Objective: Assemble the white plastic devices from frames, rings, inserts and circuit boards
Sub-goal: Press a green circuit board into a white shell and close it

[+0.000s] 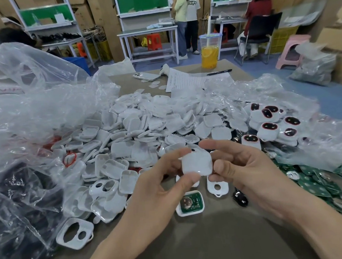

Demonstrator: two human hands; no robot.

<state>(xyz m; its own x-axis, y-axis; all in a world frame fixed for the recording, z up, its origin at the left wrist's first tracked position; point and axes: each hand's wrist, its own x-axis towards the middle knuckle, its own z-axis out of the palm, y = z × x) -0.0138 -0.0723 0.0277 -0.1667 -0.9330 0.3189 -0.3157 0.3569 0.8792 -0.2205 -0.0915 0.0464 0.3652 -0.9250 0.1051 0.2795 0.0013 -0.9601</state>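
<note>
White device (197, 164), left fingers (187, 180), right fingers (219, 166) pinching

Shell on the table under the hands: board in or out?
In. The green board lies inside the white shell, with the shell's rim showing all round it. Cannot tell whether it is clipped down.

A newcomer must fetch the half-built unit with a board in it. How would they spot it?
Look at the brown table, just nearer than the white shell pinched between the left hand and right hand. There lies a white case; unlike the empty frame and black part beside it, it holds a green circuit board.
</note>
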